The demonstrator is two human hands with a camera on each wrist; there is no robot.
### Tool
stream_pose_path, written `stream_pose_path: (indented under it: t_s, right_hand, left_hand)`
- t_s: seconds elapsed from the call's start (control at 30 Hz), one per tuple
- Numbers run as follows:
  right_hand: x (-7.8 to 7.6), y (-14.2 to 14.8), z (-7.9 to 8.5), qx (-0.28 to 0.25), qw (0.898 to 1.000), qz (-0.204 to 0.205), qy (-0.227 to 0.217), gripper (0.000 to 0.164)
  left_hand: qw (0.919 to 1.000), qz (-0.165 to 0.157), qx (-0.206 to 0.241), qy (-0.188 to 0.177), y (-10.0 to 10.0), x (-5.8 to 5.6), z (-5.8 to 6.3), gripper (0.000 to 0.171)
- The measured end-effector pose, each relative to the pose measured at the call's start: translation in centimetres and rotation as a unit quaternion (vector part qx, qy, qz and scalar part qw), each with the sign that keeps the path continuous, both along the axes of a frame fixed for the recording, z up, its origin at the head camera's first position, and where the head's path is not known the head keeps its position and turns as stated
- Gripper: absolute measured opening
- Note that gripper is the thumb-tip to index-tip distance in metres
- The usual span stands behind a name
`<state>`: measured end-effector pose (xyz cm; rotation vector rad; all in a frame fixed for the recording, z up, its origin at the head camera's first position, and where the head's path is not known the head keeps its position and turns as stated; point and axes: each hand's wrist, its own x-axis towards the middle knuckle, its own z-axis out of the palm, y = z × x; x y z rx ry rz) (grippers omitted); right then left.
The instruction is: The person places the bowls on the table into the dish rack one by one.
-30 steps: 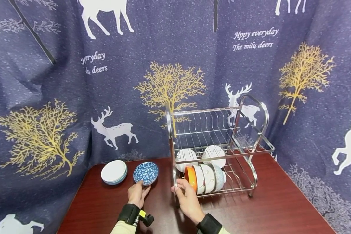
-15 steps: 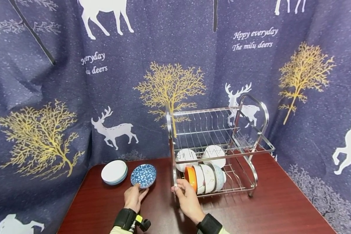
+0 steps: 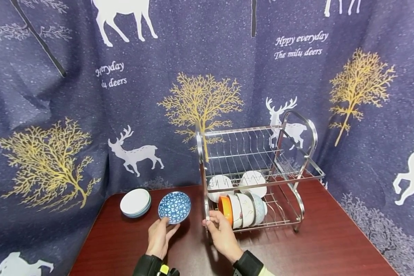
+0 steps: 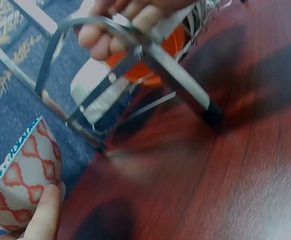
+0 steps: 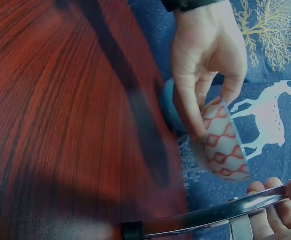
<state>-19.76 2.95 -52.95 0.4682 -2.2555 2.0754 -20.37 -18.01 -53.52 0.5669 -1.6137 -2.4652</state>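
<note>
My left hand [image 3: 160, 235] pinches the near rim of a small bowl [image 3: 174, 207], thumb on the inside and fingers underneath. Blue triangles cover the bowl's inside; its outside, seen in the left wrist view, is white with a red lattice [image 4: 28, 175]. It is raised over the table and tilted. With its fingers curled round the front left post, my right hand [image 3: 222, 235] holds the two-tier metal dish rack [image 3: 204, 180]. Beside that hand, on the lower tier, an orange bowl [image 3: 225, 210], two white bowls and a grey-blue bowl [image 3: 258, 209] stand on edge in a row.
Two more white bowls, one of them a rounded bowl [image 3: 253, 184], stand behind that row on the lower tier. A short stack of dishes [image 3: 135, 202], white on top and blue below, sits at the table's back left. A patterned cloth [image 3: 151, 115] hangs behind the red-brown table [image 3: 317, 237].
The bowl, held in my left hand, first shifted slightly left and nearer, then moved right and up off the table toward the rack. My right hand has stayed on the post.
</note>
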Motion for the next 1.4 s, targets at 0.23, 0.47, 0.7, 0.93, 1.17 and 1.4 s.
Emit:
stream_pose_path:
  t_s: [0.23, 0.47, 0.7, 0.93, 1.17, 1.4]
  right_hand:
    - [1.3, 0.1, 2.8, 0.01, 1.0, 0.0, -0.001, 0.021]
    - [1.7, 0.3, 3.9, 0.009, 1.0, 0.0, -0.002, 0.021]
    - [1.6, 0.4, 3.9, 0.02, 1.0, -0.003, -0.013, 0.022]
    - [1.7, 1.2, 4.4, 0.048, 0.998, 0.024, -0.022, 0.045]
    - [2.7, 1.9, 6.1, 0.046, 0.998, 0.036, 0.023, 0.04]
    - [2.0, 2.1, 4.0, 0.026, 0.999, 0.022, 0.018, 0.026]
  left_hand:
    - [0.9998, -0.019, -0.011, 0.0, 0.6, 1.6, 1.0, 0.044]
    - [0.999, -0.026, -0.032, 0.014, 1.3, 3.4, 1.5, 0.044]
    - [0.9984, -0.035, -0.037, 0.024, 2.1, 4.9, 2.3, 0.045]
    - [0.9983, -0.035, -0.04, 0.023, 3.0, 6.2, 3.4, 0.043]
    - [0.9969, -0.034, -0.062, 0.034, 4.1, 7.4, 4.4, 0.046]
    - [0.9959, -0.051, -0.059, 0.046, 4.9, 8.4, 5.3, 0.048]
